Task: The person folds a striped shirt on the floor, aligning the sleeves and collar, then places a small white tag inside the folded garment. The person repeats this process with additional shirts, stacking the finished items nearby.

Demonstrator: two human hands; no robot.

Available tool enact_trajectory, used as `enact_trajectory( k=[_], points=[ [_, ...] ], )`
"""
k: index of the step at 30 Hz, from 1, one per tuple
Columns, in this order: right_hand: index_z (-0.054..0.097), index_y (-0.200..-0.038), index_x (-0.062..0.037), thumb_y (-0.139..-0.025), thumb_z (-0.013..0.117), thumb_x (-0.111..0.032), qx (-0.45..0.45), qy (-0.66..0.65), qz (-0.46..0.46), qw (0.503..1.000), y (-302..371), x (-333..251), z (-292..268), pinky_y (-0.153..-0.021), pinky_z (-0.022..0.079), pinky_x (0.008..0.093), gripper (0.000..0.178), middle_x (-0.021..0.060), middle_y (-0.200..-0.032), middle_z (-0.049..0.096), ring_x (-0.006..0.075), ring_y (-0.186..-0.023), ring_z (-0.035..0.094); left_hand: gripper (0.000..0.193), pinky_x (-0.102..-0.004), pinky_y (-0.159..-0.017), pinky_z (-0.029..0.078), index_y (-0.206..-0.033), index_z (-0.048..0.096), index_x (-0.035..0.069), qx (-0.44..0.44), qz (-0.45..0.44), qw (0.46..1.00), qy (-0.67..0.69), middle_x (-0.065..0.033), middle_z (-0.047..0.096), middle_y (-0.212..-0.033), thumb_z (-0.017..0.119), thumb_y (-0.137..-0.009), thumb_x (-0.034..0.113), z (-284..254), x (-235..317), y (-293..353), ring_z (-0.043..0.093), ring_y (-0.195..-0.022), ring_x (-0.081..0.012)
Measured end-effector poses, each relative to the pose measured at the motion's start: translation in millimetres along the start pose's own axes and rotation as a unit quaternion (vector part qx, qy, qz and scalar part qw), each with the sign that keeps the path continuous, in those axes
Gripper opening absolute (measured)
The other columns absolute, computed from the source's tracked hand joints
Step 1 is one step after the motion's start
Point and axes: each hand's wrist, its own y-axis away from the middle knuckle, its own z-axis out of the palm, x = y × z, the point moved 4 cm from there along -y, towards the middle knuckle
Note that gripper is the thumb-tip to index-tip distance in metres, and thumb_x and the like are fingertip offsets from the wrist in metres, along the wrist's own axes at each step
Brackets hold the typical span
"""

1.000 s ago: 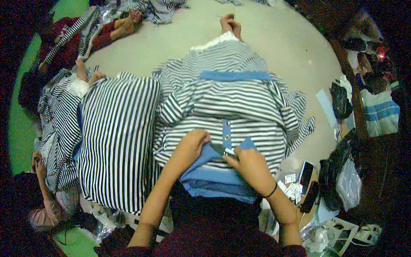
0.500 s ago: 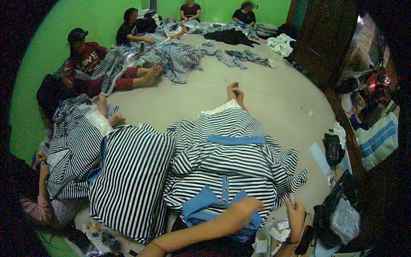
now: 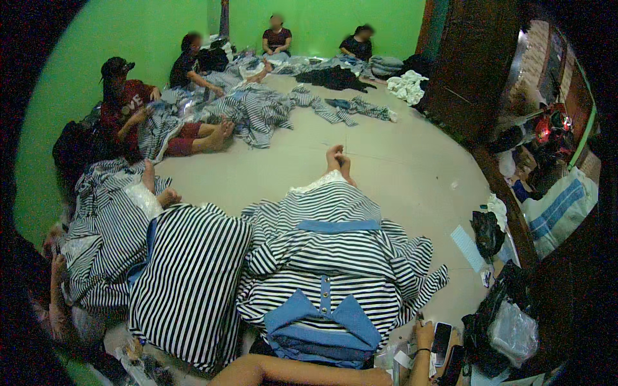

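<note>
1. A black-and-white striped knit shirt with a blue collar is laid over the person's outstretched legs, its collar end toward the lower edge; bare feet are seen beyond the cloth.
2. The blue pointed collar is spread in two flaps, and a blue button strip with round buttons is set between them.
3. The bare left forearm is stretched across the lower edge, below the collar; the left hand is mostly cut off, and whether its grip is open or closed cannot be told.
4. The right hand, banded in black at the wrist, is held just beside a dark-screened smartphone; what, if anything, is held in its grip cannot be told.
5. Small white label-like cards are strewn between the hands; any print on them is too small to be read.
6. Large pale lettering, partly hidden, is borne by a co-worker's maroon shirt at the upper left.
7. A thick pile of striped cloth is set left of the shirt.
8. A clear plastic packet is rested on a crumpled black plastic bag at the right.
</note>
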Motion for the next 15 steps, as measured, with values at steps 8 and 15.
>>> enact_trajectory(
  k=[8,15],
  points=[
    [0.054,-0.091,0.0026,-0.074,0.051,-0.047,-0.056,-0.020,-0.084,0.995,15,-28,-10,-0.069,0.041,0.0439,0.052,0.0219,-0.084,0.056,0.0358,-0.082,0.053,0.035,-0.0381,-0.080,0.039,-0.105,0.048,0.000,0.255,-0.043,0.960,-0.106,-0.0209,0.052,-0.098,0.050,-0.075,0.018,-61,28,33,0.050,-0.093,-0.0311],
    [0.052,-0.103,-0.0006,-0.075,0.051,-0.019,-0.041,-0.113,-0.183,0.976,72,-28,-13,-0.086,0.037,0.0374,0.034,0.0165,-0.110,0.050,0.0322,-0.101,0.047,0.045,-0.0517,-0.094,0.022,-0.123,0.038,0.023,0.348,-0.228,0.801,-0.429,-0.0159,0.027,-0.131,0.047,-0.080,0.030,-97,66,138,0.024,-0.119,-0.0391]
  ],
)
